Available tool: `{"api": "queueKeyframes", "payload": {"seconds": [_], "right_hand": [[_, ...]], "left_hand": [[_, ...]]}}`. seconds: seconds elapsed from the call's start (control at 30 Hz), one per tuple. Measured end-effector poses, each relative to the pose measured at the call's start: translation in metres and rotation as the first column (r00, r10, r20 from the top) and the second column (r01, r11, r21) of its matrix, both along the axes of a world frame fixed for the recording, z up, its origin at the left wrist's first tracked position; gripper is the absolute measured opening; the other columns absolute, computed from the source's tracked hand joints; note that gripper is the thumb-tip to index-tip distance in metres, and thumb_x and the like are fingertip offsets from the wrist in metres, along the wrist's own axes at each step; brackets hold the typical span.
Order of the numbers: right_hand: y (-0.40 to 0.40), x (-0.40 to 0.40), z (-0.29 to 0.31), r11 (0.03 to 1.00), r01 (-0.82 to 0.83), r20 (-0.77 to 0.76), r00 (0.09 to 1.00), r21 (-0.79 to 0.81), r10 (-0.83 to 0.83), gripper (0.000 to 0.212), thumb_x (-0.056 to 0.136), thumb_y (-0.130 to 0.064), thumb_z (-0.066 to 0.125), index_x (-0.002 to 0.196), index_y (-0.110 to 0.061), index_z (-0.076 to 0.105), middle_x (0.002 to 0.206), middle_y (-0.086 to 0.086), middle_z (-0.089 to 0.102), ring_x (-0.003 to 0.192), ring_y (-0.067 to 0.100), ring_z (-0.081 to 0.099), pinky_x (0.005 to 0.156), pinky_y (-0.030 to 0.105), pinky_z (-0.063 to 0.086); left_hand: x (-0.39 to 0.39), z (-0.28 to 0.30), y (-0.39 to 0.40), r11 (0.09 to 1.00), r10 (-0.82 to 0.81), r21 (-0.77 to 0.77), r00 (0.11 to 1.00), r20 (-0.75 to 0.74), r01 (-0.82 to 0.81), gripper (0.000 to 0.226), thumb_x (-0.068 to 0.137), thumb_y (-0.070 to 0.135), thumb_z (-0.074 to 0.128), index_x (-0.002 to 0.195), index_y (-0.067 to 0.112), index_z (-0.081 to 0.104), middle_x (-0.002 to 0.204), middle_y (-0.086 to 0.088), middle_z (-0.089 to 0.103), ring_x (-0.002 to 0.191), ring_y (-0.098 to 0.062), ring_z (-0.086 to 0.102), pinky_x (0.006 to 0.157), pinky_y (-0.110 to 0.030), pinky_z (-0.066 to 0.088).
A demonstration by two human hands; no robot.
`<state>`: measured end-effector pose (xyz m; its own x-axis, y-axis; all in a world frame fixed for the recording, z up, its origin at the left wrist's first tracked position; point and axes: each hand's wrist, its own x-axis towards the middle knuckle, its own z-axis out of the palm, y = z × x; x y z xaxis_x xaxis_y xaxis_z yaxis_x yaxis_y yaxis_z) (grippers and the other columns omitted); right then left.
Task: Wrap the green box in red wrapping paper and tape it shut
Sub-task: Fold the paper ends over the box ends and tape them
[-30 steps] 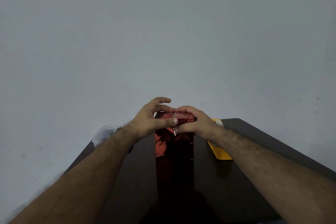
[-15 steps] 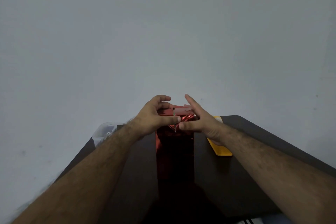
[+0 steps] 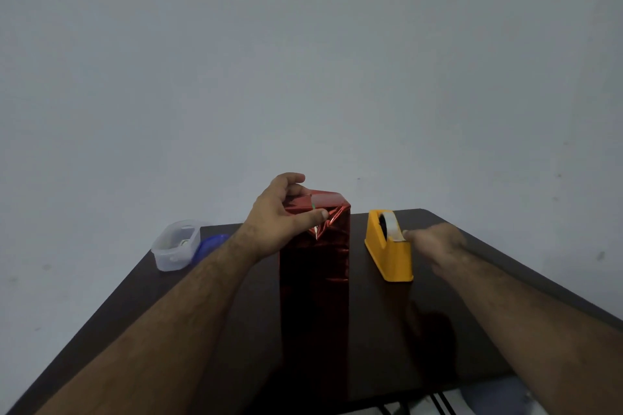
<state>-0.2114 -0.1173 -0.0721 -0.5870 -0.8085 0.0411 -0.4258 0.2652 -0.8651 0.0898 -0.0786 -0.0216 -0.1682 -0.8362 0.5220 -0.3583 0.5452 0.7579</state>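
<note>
A tall box wrapped in shiny red paper (image 3: 315,280) stands upright in the middle of the dark table (image 3: 387,330). A sliver of green shows at its folded top. My left hand (image 3: 286,219) grips the top of the box, thumb pressing the folded flap on the near face, fingers curled over the far side. My right hand (image 3: 435,242) is at the front of the yellow tape dispenser (image 3: 391,246), which stands right of the box; its fingertips touch the tape end at the cutter. The hand is motion-blurred.
A clear plastic container (image 3: 175,246) sits at the table's far left corner with a blue lid (image 3: 212,242) beside it. A plain wall stands behind the table. The table's near edge runs along the bottom right.
My right hand left the top of the box and moved right to the tape dispenser. My left hand stayed on the box top, holding the fold.
</note>
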Motion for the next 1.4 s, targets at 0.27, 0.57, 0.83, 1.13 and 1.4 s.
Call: {"api": "queueKeyframes", "payload": {"seconds": [0.27,0.57,0.83,1.13,1.4], "right_hand": [[-0.010,0.006,0.026,0.965,-0.104,0.284,0.958,0.242,0.032,0.040,0.096,-0.042,0.073,0.123,-0.014,0.064,0.124,0.010,0.056,0.085,0.023,0.054,0.062,0.034,0.052],[-0.025,0.020,0.030,0.976,-0.135,0.472,0.881,0.168,0.041,0.059,0.100,0.001,0.063,0.155,-0.009,0.046,0.162,0.012,0.038,0.143,0.047,0.042,0.084,0.068,0.059],[-0.006,0.024,0.004,0.995,-0.022,0.748,0.658,-0.100,0.089,0.061,0.077,0.004,0.067,0.135,-0.012,0.057,0.148,0.012,0.046,0.137,0.055,0.041,0.071,0.095,0.033],[0.009,0.024,0.003,0.984,0.027,0.816,0.563,-0.178,0.132,0.073,0.078,0.004,0.072,0.145,-0.014,0.049,0.153,0.013,0.043,0.139,0.052,0.040,0.082,0.095,0.032],[0.006,0.028,0.031,0.999,0.016,0.674,0.739,-0.034,0.011,0.039,0.103,-0.016,0.060,0.141,-0.012,0.054,0.145,0.011,0.055,0.119,0.036,0.058,0.094,0.050,0.053]], "left_hand": [[-0.001,-0.003,0.000,1.000,0.003,-0.005,1.000,-0.002,-0.003,0.094,0.066,0.053,0.088,0.147,0.027,0.050,0.125,0.012,0.069,0.114,-0.009,0.070,0.104,-0.040,0.057],[-0.001,-0.004,-0.002,1.000,0.012,-0.011,1.000,0.020,-0.011,0.094,0.067,0.053,0.087,0.148,0.028,0.048,0.125,0.015,0.068,0.113,-0.006,0.069,0.104,-0.037,0.057],[-0.001,-0.003,-0.005,0.999,0.052,-0.009,0.998,0.045,-0.052,0.099,0.063,0.065,0.084,0.149,0.032,0.047,0.125,0.017,0.067,0.118,-0.009,0.066,0.106,-0.043,0.055],[-0.003,-0.002,-0.005,0.996,0.090,0.002,0.995,0.045,-0.090,0.095,0.066,0.064,0.084,0.149,0.035,0.047,0.122,0.021,0.063,0.119,-0.010,0.064,0.106,-0.044,0.055],[-0.004,-0.003,-0.003,0.997,0.081,-0.008,0.996,0.040,-0.081,0.085,0.080,0.048,0.087,0.151,0.030,0.045,0.124,0.017,0.063,0.119,-0.009,0.064,0.106,-0.044,0.055]]}}
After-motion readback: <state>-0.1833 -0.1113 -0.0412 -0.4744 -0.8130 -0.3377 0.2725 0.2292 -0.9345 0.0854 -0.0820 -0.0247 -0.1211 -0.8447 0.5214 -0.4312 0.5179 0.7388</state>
